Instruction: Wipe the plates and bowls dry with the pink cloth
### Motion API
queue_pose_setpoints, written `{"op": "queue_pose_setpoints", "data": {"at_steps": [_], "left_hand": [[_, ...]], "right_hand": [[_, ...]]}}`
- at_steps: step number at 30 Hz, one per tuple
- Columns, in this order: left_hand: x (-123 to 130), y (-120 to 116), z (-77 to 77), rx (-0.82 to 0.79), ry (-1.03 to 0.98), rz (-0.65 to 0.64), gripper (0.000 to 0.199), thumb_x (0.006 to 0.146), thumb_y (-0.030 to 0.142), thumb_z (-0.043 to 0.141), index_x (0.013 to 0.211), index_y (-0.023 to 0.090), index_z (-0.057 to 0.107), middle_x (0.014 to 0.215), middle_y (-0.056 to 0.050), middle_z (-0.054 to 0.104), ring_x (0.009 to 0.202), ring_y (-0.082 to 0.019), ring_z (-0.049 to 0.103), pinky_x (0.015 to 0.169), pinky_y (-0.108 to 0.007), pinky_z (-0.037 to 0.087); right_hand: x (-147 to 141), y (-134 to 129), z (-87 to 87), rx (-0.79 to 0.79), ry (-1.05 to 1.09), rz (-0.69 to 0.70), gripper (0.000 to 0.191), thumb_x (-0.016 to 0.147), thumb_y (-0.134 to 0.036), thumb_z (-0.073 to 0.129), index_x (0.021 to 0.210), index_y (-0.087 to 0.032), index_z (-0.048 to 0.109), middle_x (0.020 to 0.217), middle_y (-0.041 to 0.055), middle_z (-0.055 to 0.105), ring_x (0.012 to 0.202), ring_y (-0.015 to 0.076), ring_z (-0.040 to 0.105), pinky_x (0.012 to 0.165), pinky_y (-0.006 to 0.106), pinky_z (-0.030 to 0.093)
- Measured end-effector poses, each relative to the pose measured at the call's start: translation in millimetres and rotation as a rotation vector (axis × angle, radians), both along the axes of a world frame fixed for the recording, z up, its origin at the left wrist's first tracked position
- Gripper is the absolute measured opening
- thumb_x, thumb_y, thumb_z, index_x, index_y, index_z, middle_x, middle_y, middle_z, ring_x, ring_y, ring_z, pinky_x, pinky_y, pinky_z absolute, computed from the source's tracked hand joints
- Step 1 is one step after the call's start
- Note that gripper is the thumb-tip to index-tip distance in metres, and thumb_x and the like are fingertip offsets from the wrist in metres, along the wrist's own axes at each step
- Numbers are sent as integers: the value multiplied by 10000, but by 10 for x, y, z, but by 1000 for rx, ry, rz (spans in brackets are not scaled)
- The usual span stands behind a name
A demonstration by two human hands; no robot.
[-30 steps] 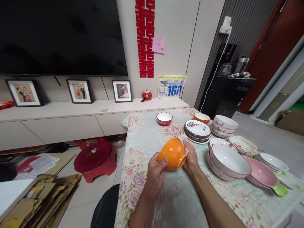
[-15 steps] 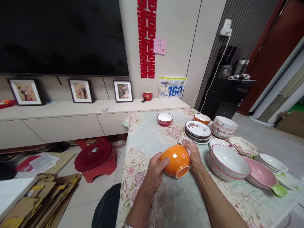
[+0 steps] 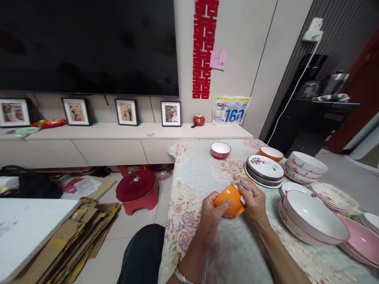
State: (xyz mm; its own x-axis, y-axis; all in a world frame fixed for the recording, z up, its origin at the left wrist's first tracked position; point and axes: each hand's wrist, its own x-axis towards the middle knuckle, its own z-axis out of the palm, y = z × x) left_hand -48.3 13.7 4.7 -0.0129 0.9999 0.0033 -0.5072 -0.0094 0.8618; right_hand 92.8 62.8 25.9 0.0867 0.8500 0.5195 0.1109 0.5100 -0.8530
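An orange bowl [image 3: 230, 200] is held tilted on its side above the flowered tablecloth [image 3: 189, 185]. My left hand [image 3: 213, 211] grips its left side, the thumb lying on the outer wall. On the far right side of the bowl, my right hand [image 3: 251, 199] presses a pale pink cloth [image 3: 243, 186] against it, fingers closed round the cloth. Beyond them stands a red bowl with a white inside [image 3: 220, 149]. Just right of my hands is a stack of plates [image 3: 265, 167], with another orange bowl [image 3: 271, 153] behind it.
Large white bowls with red rims [image 3: 314, 217], stacked floral bowls [image 3: 306, 167] and a pink dish [image 3: 361, 238] crowd the table's right side. Left of the table are a red stool [image 3: 137, 189] and flattened cardboard [image 3: 79, 236]. A low cabinet [image 3: 118, 134] runs along the wall.
The orange bowl has been turned so its base faces lower right. My right hand with the cloth has come over the bowl's right side. The view has swung left.
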Motion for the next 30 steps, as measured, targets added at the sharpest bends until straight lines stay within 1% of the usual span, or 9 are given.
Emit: {"op": "queue_pose_setpoints", "data": {"at_steps": [5,8,12,16,20,24,27,30], "left_hand": [[0,26,-65,4,36,-27,474,584,522,842,696,167,548,613,20,507,570,-109,427,573,-248,354],[5,20,-65,6,43,-9,505,554,546,849,686,165,544,610,17,499,573,-108,414,571,-250,343],[15,9,-50,22,40,1,494,578,534,841,700,162,540,617,17,487,584,-105,395,579,-251,331],[18,15,-43,21,48,4,544,530,569,850,665,170,506,601,22,458,575,-102,372,562,-252,311],[16,15,-47,25,42,7,530,536,558,848,665,167,515,609,18,456,581,-104,375,563,-253,317],[17,9,-41,4,63,9,534,531,564,845,662,170,508,596,31,447,574,-97,369,547,-242,310],[19,-2,-31,6,62,7,524,544,549,840,655,170,495,585,46,431,566,-86,358,544,-232,310],[20,-8,-32,1,69,11,510,546,531,838,658,166,501,588,42,439,566,-86,365,538,-230,303]], "right_hand": [[38,53,-84,-18,-24,-18,204,816,-389,679,916,-245,784,1026,65,741,1011,277,642,928,401,456],[51,69,-117,-24,-36,-20,220,816,-408,678,920,-244,780,1028,65,741,1019,280,643,919,399,460],[51,75,-132,-42,-22,-29,242,793,-440,693,895,-239,781,1024,74,742,1015,293,647,914,406,467],[72,78,-155,-113,1,-28,275,780,-461,693,916,-240,783,1050,79,743,1023,304,647,941,417,466],[104,93,-187,-170,-7,-46,310,768,-479,690,938,-236,784,1054,79,747,1069,322,638,949,411,469],[121,109,-199,-175,-1,-67,313,740,-468,711,923,-224,782,1035,70,752,1022,313,658,909,383,491],[124,105,-189,-171,-6,-60,331,754,-467,703,949,-209,773,1035,71,753,1003,306,665,894,374,499],[122,92,-170,-146,-50,-81,358,761,-493,696,949,-196,765,1030,83,752,995,309,664,872,372,505]]}}
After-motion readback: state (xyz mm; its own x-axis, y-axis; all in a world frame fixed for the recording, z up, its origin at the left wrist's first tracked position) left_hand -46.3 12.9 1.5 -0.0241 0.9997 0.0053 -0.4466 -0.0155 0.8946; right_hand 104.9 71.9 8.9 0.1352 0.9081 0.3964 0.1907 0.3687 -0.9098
